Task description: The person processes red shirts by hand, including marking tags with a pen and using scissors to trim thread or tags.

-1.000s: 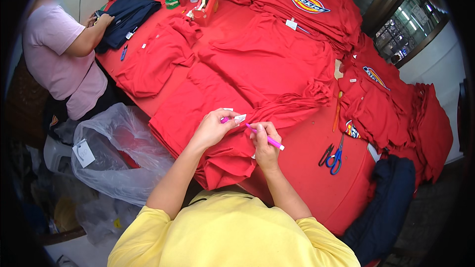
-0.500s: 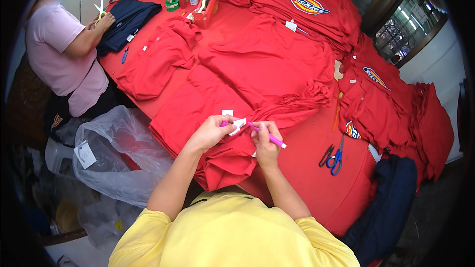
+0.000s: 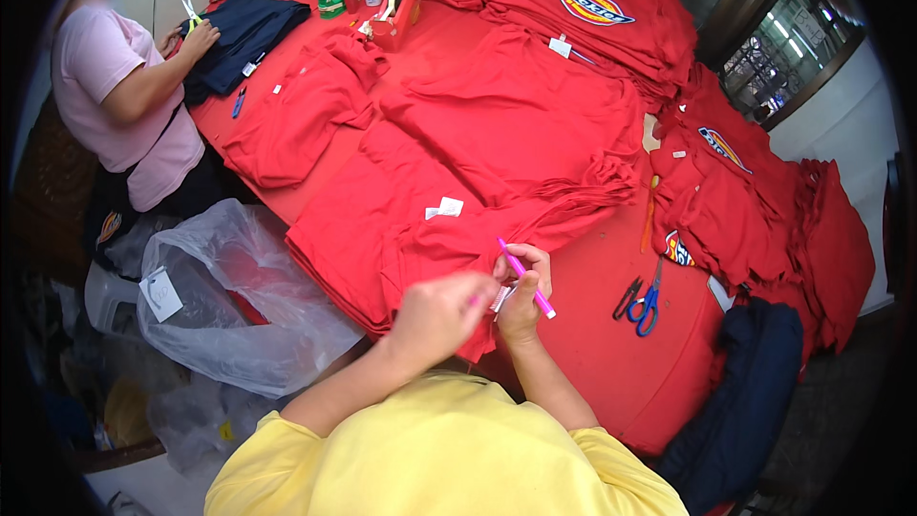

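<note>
My right hand [image 3: 522, 311] is closed on a slim pink pen [image 3: 526, 277] with a white end, which slants across its fingers. Against that palm sits a small white tag-like strip [image 3: 500, 298]. Smeared by motion, my left hand [image 3: 430, 323] is curled with its fingertips beside the strip. A small pink piece shows between its fingers; its kind is unclear. Under and beyond both hands lie folded red shirts [image 3: 373, 201], with white labels [image 3: 445, 208] lying face up on the cloth.
At right, blue-handled scissors [image 3: 648, 308] and a dark snipper [image 3: 627, 298] lie on the red table [image 3: 611, 363]. Piles of red shirts [image 3: 611, 38] line the back. A tape dispenser [image 3: 394, 21] stands behind. At left, a clear plastic bag [image 3: 239, 325]; beyond, a co-worker [image 3: 119, 86] holds scissors [image 3: 192, 15].
My left hand has let go of the white label and swung down and right to my right hand. The label now lies on the shirts. The pen has turned steeper.
</note>
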The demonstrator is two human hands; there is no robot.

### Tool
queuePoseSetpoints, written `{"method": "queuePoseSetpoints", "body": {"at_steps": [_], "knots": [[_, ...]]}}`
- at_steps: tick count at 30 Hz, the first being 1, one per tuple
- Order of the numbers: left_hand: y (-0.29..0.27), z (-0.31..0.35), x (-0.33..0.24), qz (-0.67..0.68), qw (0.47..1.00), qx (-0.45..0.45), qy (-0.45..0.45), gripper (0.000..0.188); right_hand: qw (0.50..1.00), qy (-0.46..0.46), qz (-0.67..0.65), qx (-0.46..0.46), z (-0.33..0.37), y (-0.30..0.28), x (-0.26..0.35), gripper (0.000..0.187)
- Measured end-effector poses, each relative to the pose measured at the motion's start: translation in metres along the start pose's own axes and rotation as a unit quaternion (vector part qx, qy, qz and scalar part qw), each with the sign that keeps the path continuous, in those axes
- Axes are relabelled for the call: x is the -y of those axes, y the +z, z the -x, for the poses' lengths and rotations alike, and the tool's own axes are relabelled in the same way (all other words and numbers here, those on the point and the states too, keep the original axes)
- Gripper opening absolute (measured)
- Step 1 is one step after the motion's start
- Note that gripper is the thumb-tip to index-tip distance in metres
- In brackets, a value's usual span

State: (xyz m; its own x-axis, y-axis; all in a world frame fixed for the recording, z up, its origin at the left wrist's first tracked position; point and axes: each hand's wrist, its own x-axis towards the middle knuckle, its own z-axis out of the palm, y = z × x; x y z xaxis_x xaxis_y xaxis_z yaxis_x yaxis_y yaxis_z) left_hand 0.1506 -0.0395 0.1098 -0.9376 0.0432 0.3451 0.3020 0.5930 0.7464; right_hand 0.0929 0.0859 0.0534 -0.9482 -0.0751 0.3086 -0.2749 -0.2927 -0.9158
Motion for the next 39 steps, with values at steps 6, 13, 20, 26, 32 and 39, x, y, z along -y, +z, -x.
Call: {"method": "queuePoseSetpoints", "body": {"at_steps": [6, 13, 20, 26, 32, 39], "knots": [[-0.014, -0.041, 0.074, -0.175, 0.978, -0.052, -0.097, 0.023, 0.999, -0.008, -0.007, 0.034, -0.001, -0.012, 0.010, 0.065], [-0.014, 0.001, -0.026, -0.109, 0.979, 0.163, -0.048, 0.026, 0.997, -0.015, -0.066, -0.027, 0.002, 0.008, 0.020, 0.077], [-0.027, -0.016, 0.038, -0.039, 0.985, 0.090, -0.142, 0.022, 0.997, 0.055, -0.034, 0.052, 0.005, -0.045, 0.046, 0.084], [0.025, -0.003, 0.071, -0.063, 0.988, 0.029, -0.137, 0.020, 0.983, 0.099, 0.104, 0.112, 0.004, -0.027, 0.034, 0.017], [0.014, 0.000, 0.083, 0.264, 0.923, 0.019, -0.278, 0.020, 0.974, 0.055, 0.192, 0.111, -0.004, -0.005, 0.024, 0.015], [0.005, 0.001, 0.067, 0.262, 0.928, 0.044, -0.260, 0.021, 0.969, 0.056, 0.202, 0.129, -0.003, -0.006, 0.018, 0.014]]}}
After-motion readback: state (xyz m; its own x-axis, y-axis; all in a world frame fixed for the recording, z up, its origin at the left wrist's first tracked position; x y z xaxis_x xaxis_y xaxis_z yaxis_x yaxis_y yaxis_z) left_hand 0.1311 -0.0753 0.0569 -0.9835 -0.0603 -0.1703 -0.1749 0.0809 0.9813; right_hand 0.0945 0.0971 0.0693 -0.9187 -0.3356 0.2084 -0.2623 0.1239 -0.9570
